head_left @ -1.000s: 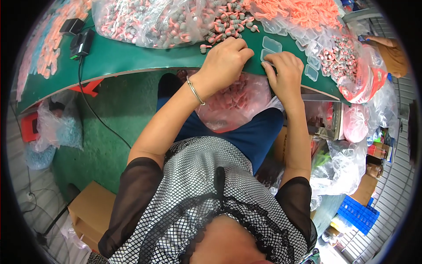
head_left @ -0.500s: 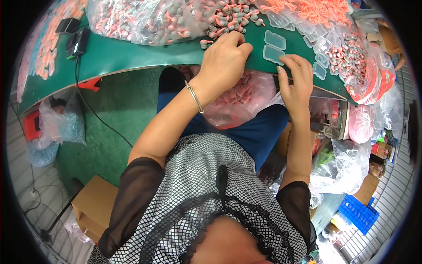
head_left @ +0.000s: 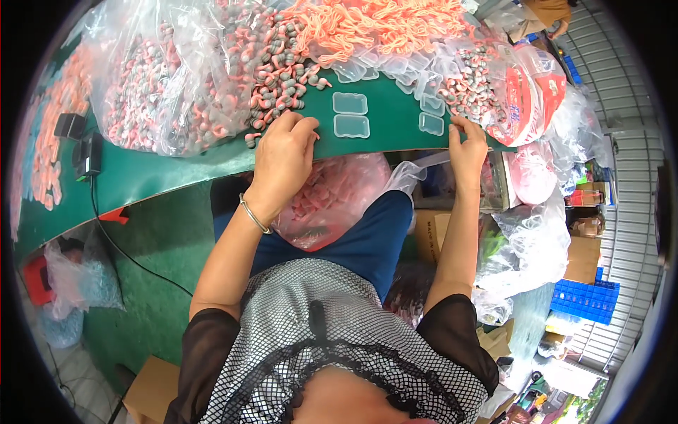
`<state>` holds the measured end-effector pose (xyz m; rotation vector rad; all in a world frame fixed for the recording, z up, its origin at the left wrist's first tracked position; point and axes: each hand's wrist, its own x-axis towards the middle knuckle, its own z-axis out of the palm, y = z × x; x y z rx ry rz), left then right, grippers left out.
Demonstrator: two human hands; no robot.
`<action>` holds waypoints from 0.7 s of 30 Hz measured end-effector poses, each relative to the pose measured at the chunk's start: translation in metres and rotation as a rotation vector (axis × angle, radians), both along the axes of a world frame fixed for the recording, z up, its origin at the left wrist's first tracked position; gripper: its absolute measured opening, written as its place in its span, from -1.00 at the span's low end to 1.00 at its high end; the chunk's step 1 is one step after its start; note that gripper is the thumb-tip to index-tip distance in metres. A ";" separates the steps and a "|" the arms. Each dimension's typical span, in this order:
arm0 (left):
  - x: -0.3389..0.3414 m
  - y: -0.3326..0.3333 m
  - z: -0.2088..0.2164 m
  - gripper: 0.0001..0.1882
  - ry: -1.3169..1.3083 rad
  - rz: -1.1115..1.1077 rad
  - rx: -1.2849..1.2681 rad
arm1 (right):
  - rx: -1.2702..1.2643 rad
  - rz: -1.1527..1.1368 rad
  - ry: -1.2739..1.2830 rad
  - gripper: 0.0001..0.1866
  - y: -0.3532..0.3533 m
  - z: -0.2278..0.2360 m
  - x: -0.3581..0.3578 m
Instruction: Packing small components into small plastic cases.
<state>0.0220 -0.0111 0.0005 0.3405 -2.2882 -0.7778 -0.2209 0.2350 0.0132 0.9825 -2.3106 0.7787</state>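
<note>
My left hand is at the table's front edge, its fingers curled in and pressed together; what they hold, if anything, is hidden. Just beyond it lies a heap of small pink-and-grey earplugs, with one loose earplug beside the knuckles. To its right an opened clear plastic case lies flat, both halves showing and nothing in them. My right hand is farther right, thumb and fingertips slightly apart, near a smaller clear case and below a second pile of earplugs.
A large clear bag of earplugs covers the table's left part. Orange cords lie at the back above more clear cases. A black device with a cable stands left. A pink bag hangs below the edge, above my lap.
The view has shifted, so the table things appear farther left. My right hand has left the opened case and moved right, toward the second earplug pile. My left hand stays near the big heap.
</note>
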 end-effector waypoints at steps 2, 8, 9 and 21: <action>0.000 -0.001 0.000 -0.88 -0.021 0.006 -0.014 | 0.068 -0.040 0.008 -0.81 -0.001 -0.002 -0.010; -0.004 -0.002 0.000 -0.88 -0.034 -0.024 -0.004 | 0.043 -0.040 0.103 -0.80 -0.019 -0.005 -0.052; -0.002 -0.003 0.001 -0.88 -0.033 -0.014 -0.009 | 0.108 -0.079 0.139 -0.81 -0.026 -0.004 -0.053; -0.019 0.001 0.006 -0.91 0.067 -0.099 0.270 | -0.213 0.228 -0.185 -0.84 -0.049 0.017 0.034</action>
